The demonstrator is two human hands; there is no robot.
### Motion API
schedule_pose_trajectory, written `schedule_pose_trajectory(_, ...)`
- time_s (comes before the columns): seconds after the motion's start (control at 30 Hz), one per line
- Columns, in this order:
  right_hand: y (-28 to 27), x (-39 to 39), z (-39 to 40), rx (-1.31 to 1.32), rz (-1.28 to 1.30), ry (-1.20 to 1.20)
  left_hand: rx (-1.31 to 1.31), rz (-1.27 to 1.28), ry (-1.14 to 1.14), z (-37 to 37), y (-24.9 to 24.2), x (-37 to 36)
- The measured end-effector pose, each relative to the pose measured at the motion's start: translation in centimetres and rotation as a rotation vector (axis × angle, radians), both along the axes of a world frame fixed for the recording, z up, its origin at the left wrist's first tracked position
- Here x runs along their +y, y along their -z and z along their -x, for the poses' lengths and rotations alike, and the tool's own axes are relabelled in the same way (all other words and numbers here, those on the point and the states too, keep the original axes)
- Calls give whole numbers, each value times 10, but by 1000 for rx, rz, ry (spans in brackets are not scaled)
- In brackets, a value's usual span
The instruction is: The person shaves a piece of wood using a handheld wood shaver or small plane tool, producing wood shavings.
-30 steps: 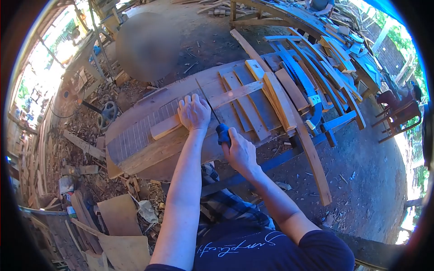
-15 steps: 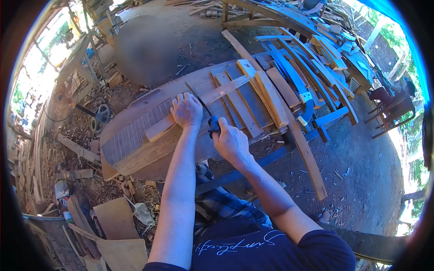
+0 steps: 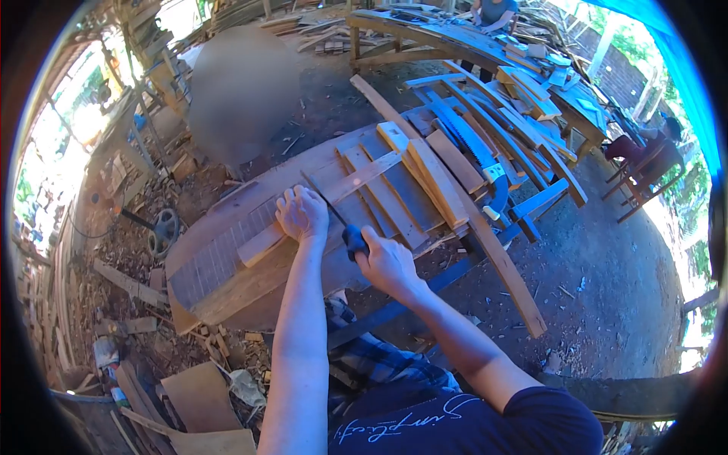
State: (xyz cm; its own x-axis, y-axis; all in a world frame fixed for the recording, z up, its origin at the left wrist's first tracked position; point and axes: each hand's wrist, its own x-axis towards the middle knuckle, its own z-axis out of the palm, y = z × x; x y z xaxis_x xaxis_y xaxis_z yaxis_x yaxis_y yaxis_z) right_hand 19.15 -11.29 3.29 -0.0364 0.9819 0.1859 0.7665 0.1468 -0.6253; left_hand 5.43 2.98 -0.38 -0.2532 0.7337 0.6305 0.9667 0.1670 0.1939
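Observation:
My left hand [image 3: 303,214] is closed over a pale wooden strip [image 3: 262,244], pressing it against the worktable [image 3: 284,265]. The strip runs aslant from lower left to upper right, coming out on both sides of the hand. In my right hand [image 3: 387,263] is the dark handle of a handsaw [image 3: 332,209]. Its narrow blade lies across the strip, just right of my left fingers, with the tip pointing away from me. Where the teeth meet the wood is too small to make out. A thin board with pale ruled lines [image 3: 220,241] lies left of the strip.
Several planks [image 3: 440,178] are stacked on the table's right, beside a larger blue-handled saw [image 3: 466,136]. One long plank [image 3: 508,277] juts toward me. Behind stands another bench [image 3: 394,29] with a person [image 3: 497,14] at it. A chair [image 3: 644,178] stands right; scraps litter the left floor.
The camera has tilted up a little, so the table appears lower. The saw has drawn back slightly toward me. Both hands keep their grip.

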Motion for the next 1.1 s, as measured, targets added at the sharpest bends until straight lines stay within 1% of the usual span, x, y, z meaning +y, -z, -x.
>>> schedule_pose_trajectory(0.07, 4, -3, -1, 34, 23, 19, 54, -32, 11, 3, 6, -4)
schedule_pose_trajectory(0.2, 2, 38, 20, 33, -35, 20, 9, 4, 73, 6, 3, -5)
schedule_pose_trajectory(0.27, 5, 47, 28, 62, -46, 50, 12, -15, 43, 3, 4, -1)
schedule_pose_trajectory(0.33, 4, 28, 21, 61, -31, 38, 16, -19, -9, 4, 6, -2)
schedule_pose_trajectory(0.4, 2, 17, 20, 58, -4, 28, 2, -48, 35, 4, 7, -3)
schedule_pose_trajectory(0.47, 0, 14, 17, 37, 7, 46, -10, 15, 41, 4, 7, -7)
schedule_pose_trajectory(0.53, 8, 39, 23, 3, 17, 57, 5, 10, 47, 5, 5, -3)
schedule_pose_trajectory(0.6, 11, 57, 34, 35, -81, 80, 10, 1, 26, 3, 4, -3)
schedule_pose_trajectory(0.67, 10, 43, 27, 50, -53, 54, 15, -4, 4, 4, 4, -3)
schedule_pose_trajectory(0.73, 0, 28, 18, 50, -14, 39, 6, 69, -22, -1, 0, -6)
schedule_pose_trajectory(0.8, -4, 16, 13, -13, 66, 35, 17, 49, 5, 2, 4, -5)
schedule_pose_trajectory(0.83, -2, 21, 16, -8, 73, 40, 31, 17, 30, 4, 6, -4)
schedule_pose_trajectory(0.9, 1, 47, 27, 13, -3, 42, 23, 26, 38, 4, 9, -4)
schedule_pose_trajectory(1.0, 11, 63, 32, 51, -22, 48, 24, 37, 18, 4, 3, -2)
schedule_pose_trajectory(1.03, 5, 52, 28, 54, -20, 46, 26, 51, -3, 3, 4, -5)
schedule_pose_trajectory(1.1, -7, 26, 14, 5, 81, 22, 50, 28, -7, 2, 3, -4)
